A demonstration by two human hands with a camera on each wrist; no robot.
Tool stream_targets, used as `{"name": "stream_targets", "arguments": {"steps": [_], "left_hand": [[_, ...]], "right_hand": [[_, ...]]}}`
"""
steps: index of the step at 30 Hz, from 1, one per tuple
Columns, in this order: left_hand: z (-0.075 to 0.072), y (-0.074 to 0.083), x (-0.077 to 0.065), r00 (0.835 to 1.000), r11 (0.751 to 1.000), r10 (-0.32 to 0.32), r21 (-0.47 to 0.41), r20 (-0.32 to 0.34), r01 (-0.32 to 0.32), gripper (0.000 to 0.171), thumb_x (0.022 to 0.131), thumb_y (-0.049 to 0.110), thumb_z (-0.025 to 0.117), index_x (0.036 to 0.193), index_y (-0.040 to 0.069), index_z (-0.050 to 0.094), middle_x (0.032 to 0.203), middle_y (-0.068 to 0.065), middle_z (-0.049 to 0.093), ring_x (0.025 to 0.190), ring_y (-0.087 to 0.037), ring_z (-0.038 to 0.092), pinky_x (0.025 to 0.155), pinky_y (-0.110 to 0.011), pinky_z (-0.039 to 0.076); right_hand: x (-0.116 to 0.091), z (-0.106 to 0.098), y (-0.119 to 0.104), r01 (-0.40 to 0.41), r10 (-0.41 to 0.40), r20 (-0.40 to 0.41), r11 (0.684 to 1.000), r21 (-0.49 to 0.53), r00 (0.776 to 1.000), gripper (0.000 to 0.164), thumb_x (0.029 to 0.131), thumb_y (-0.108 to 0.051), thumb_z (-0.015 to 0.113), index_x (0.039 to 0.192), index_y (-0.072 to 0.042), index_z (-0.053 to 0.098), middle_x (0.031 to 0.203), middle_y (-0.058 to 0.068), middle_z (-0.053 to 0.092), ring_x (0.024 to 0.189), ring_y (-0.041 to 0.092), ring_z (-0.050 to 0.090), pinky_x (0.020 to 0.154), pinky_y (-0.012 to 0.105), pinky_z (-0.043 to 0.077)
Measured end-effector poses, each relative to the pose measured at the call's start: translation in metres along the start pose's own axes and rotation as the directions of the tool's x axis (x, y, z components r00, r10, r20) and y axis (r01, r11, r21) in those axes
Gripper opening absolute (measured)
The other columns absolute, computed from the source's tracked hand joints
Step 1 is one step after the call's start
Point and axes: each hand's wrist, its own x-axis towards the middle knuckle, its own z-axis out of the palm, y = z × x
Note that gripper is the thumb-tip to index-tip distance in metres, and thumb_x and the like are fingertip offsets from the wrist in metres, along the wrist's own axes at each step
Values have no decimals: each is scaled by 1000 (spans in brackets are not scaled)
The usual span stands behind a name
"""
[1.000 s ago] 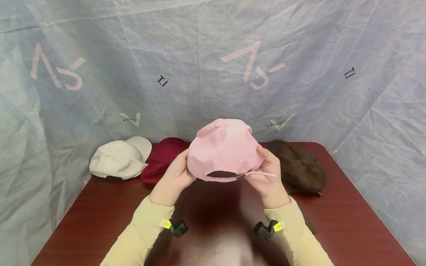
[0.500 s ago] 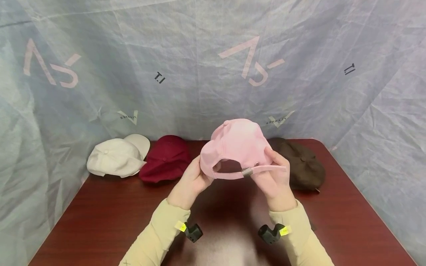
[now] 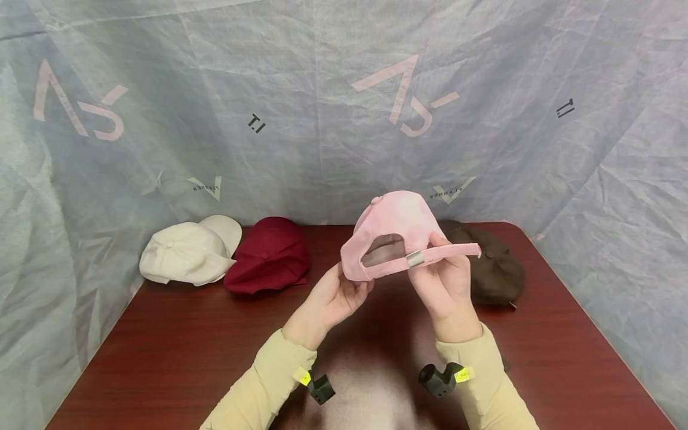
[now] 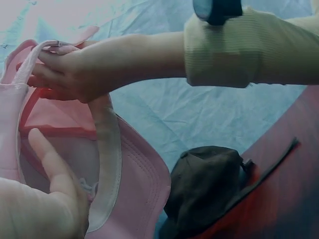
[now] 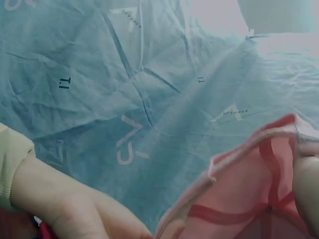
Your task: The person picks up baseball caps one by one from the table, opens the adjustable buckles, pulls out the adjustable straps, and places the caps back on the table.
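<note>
A pink baseball cap (image 3: 395,224) is held up above the table, its back opening and strap turned toward me. My left hand (image 3: 328,301) holds it at the lower left edge. In the left wrist view the left hand (image 4: 42,204) reaches against the cap's inside, a finger or thumb extended; its other fingers are mostly hidden. My right hand (image 3: 443,292) grips the right edge beside the strap (image 3: 446,254) with its metal buckle (image 3: 415,258). The strap's loose end sticks out to the right. In the right wrist view the cap's inner lining (image 5: 239,199) shows.
A white cap (image 3: 185,254) and a dark red cap (image 3: 269,254) lie side by side at the table's back left. A dark brown cap (image 3: 494,269) lies at the back right, partly behind my right hand. Printed grey cloth (image 3: 322,107) hangs around the reddish-brown table (image 3: 161,358).
The pink cap has moved right and tilted, so its back opening and strap show more fully. My left hand has shifted right along with it. The other caps stay put.
</note>
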Motion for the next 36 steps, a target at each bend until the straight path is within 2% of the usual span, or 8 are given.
{"name": "stream_targets", "arguments": {"steps": [8, 14, 18, 24, 28, 32, 34, 36], "left_hand": [[-12, -4, 2, 998, 992, -63, 113, 30, 60, 33, 103, 31, 31, 106, 7, 53, 90, -10, 64, 79, -18, 63, 68, -21, 54], [-23, -3, -3, 993, 955, -110, 272, -33, 115, 51, 101, 38, 31, 133, -1, 33, 118, -15, 51, 103, -23, 54, 82, -29, 50], [-32, 3, -12, 989, 906, -142, 397, -40, 146, 67, 101, 41, 28, 145, -7, 13, 141, -22, 31, 122, -31, 41, 97, -37, 42], [-29, 19, -26, 993, 874, -112, 473, -24, 110, 65, 102, 37, 25, 144, -10, 8, 150, -31, 8, 140, -45, 14, 116, -50, 13], [-13, 31, -33, 998, 821, -45, 569, -32, 55, 60, 101, 30, 25, 143, -8, 5, 148, -32, 7, 140, -46, 8, 117, -50, 7], [12, 47, -39, 997, 764, 55, 646, -45, -13, 60, 101, 26, 29, 145, -6, 2, 149, -23, 7, 140, -38, 5, 117, -44, 7], [28, 58, -43, 995, 720, 96, 691, -21, -55, 62, 102, 27, 29, 147, -4, 1, 153, -20, 5, 142, -34, 2, 117, -42, 7], [44, 70, -47, 993, 658, 109, 746, 33, -97, 62, 104, 30, 27, 149, -2, 0, 157, -15, 3, 145, -31, -2, 118, -41, 5]], "right_hand": [[1, -1, -1, 27, -24, -61, 999, 46, 998, 32, 94, 3, 41, 126, 5, 38, 128, 14, 47, 123, 24, 44, 105, 36, 36], [-1, -3, -2, 31, -22, -114, 997, 75, 993, 37, 94, 4, 41, 130, 3, 35, 133, 12, 42, 126, 24, 40, 105, 40, 37], [-2, -4, -3, 26, -16, -116, 996, 87, 993, 37, 94, 5, 41, 130, 4, 36, 134, 13, 43, 126, 25, 42, 108, 40, 35], [-1, -7, -3, 11, -1, -92, 994, 113, 996, 38, 95, 4, 37, 133, 7, 34, 137, 15, 41, 129, 25, 41, 113, 37, 28], [-1, -8, -3, 16, -2, -101, 991, 133, 995, 39, 96, 3, 36, 134, 6, 33, 136, 14, 40, 129, 25, 41, 114, 38, 25], [-1, -7, -3, 14, 6, -127, 988, 157, 992, 35, 96, 4, 37, 131, 6, 34, 132, 15, 40, 127, 27, 42, 113, 41, 26], [-1, -6, -3, 14, 9, -147, 987, 158, 989, 36, 97, 4, 37, 132, 7, 33, 134, 15, 39, 129, 27, 41, 113, 42, 26], [-2, -5, -4, 16, 11, -178, 988, 151, 984, 39, 97, 5, 37, 135, 6, 31, 138, 15, 37, 134, 25, 37, 113, 42, 26]]}}
